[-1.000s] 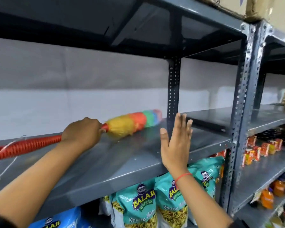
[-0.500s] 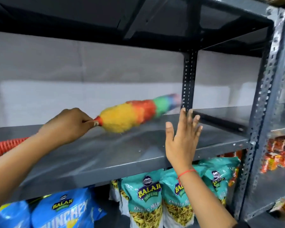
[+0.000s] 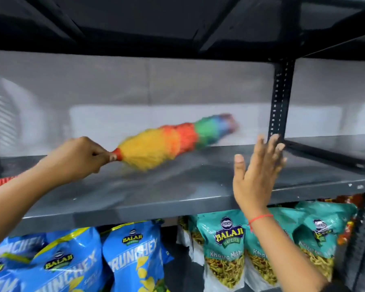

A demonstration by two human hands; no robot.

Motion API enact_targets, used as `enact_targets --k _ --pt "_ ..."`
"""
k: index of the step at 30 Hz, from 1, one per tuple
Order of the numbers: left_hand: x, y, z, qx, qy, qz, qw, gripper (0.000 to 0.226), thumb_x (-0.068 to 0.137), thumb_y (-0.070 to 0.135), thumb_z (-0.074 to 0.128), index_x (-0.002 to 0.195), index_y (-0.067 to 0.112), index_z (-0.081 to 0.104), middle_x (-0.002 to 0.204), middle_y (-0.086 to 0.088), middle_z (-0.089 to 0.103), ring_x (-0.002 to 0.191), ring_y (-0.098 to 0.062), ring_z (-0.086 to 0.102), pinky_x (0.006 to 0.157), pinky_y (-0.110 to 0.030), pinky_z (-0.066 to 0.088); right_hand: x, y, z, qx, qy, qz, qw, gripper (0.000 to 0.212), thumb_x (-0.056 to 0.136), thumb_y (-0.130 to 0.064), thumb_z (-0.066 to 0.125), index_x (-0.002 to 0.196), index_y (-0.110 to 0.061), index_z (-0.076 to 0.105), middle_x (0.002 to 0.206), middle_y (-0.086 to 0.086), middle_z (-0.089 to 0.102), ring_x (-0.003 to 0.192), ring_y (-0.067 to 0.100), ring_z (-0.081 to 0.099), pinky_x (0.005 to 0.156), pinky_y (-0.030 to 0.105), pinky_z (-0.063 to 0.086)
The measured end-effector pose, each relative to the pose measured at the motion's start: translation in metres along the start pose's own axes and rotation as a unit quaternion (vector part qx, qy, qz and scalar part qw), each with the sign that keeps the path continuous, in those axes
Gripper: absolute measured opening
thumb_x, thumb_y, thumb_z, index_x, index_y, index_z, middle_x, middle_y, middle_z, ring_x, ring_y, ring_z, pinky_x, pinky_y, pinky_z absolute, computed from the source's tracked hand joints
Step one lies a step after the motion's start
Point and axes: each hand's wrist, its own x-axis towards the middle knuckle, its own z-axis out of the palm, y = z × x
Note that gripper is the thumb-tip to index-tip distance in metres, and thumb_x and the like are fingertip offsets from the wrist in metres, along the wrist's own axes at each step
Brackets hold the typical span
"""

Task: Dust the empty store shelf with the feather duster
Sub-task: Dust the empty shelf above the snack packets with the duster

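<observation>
Mid-sweep here: the left hand (image 3: 80,159) is clenching the feather duster (image 3: 173,142) low over the empty shelf (image 3: 177,186), right hand (image 3: 257,173) hovering open-palmed, so next it probably needs swiping toward the unswept front edge.

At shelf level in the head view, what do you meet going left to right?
Red ribbed handle → left hand gripping it → rainbow duster head, blurred → open right hand → perforated upright post.

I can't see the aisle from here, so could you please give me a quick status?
Left hand gripping rainbow feather duster. Right hand open, empty. Duster on grey metal shelf, nothing in the way.
</observation>
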Motion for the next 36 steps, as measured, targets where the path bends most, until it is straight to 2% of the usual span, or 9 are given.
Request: enact_targets --k 5,7,10,13,17,22,27,32,36 --pt "-0.032 -0.029 0.001 0.061 -0.142 0.045 0.987 0.045 0.086 0.042 0.061 0.062 0.004 0.065 0.037 0.008 0.047 0.039 -0.006 0.039 0.045 -0.016 0.033 -0.03 -0.072 0.016 0.011 -0.067 -0.133 0.989 0.068 0.097 -0.055 0.014 0.144 -0.006 0.018 0.15 0.017 0.014 0.14 0.028 0.003 0.113 0.042 -0.003" --pt "-0.034 -0.042 -0.004 0.097 -0.112 0.015 0.989 0.039 0.09 0.039 0.057 0.066 0.01 0.068 0.046 0.006 0.053 0.047 -0.006 0.048 0.055 -0.025 0.042 -0.037 -0.085 0.021 -0.008 -0.086 -0.161 0.983 0.069 0.097 -0.055 0.012 0.144 -0.005 0.022 0.15 0.017 0.016 0.139 0.029 0.007 0.111 0.045 0.0" --pt "-0.039 -0.05 -0.019 0.151 -0.01 -0.028 0.988 0.03 0.093 0.04 0.051 0.094 0.022 0.075 0.083 -0.012 0.07 0.081 -0.033 0.066 0.064 -0.033 0.045 -0.038 -0.088 0.024 -0.037 -0.095 -0.123 0.987 0.072 0.096 -0.057 0.011 0.144 -0.007 0.027 0.15 0.02 0.02 0.137 0.036 0.011 0.109 0.052 0.005" --pt "-0.052 -0.061 -0.025 0.092 0.002 -0.027 0.995 0.034 0.092 0.038 0.052 0.084 0.016 0.076 0.063 -0.012 0.06 0.066 -0.029 0.06 0.058 -0.032 0.041 -0.04 -0.097 0.024 -0.039 -0.106 -0.083 0.99 0.072 0.096 -0.058 0.01 0.142 -0.008 0.034 0.149 0.021 0.026 0.135 0.042 0.018 0.106 0.058 0.013" --pt "-0.077 -0.077 -0.024 0.058 -0.112 0.004 0.992 0.036 0.085 0.047 0.057 0.079 0.018 0.076 0.054 0.003 0.062 0.047 -0.003 0.046 0.056 -0.027 0.044 -0.062 -0.127 0.03 0.005 -0.114 -0.184 0.976 0.066 0.098 -0.054 0.015 0.139 -0.008 0.037 0.147 0.019 0.031 0.136 0.033 0.017 0.109 0.049 0.008" --pt "-0.071 -0.112 -0.05 0.163 -0.009 -0.054 0.985 0.027 0.089 0.05 0.05 0.1 0.04 0.073 0.093 -0.007 0.075 0.082 -0.029 0.07 0.073 -0.037 0.057 -0.067 -0.132 0.029 0.003 -0.08 -0.168 0.982 0.06 0.099 -0.051 0.021 0.122 -0.006 0.053 0.125 0.021 0.055 0.123 0.037 0.038 0.106 0.052 0.019" --pt "-0.098 -0.117 -0.039 0.079 -0.02 -0.047 0.996 0.029 0.09 0.042 0.055 0.072 0.025 0.069 0.054 0.002 0.053 0.064 -0.028 0.061 0.064 -0.034 0.051 -0.069 -0.132 0.028 0.018 -0.05 -0.179 0.982 0.052 0.099 -0.048 0.026 0.119 -0.007 0.051 0.115 0.021 0.058 0.109 0.036 0.043 0.101 0.052 0.027" --pt "-0.101 -0.117 -0.052 0.146 -0.017 -0.075 0.986 0.028 0.092 0.048 0.046 0.1 0.037 0.071 0.076 0.0 0.054 0.079 -0.028 0.064 0.063 -0.03 0.045 -0.068 -0.131 0.027 0.02 -0.058 -0.188 0.98 0.052 0.099 -0.049 0.024 0.12 -0.008 0.049 0.117 0.021 0.057 0.111 0.036 0.042 0.101 0.052 0.027" --pt "-0.099 -0.112 -0.057 0.166 0.038 -0.119 0.978 0.031 0.093 0.045 0.047 0.08 0.03 0.071 0.064 -0.002 0.052 0.065 -0.028 0.057 0.059 -0.03 0.045 -0.069 -0.131 0.029 0.033 -0.048 -0.192 0.98 0.052 0.1 -0.047 0.025 0.121 -0.007 0.05 0.119 0.02 0.057 0.115 0.037 0.042 0.103 0.052 0.026"
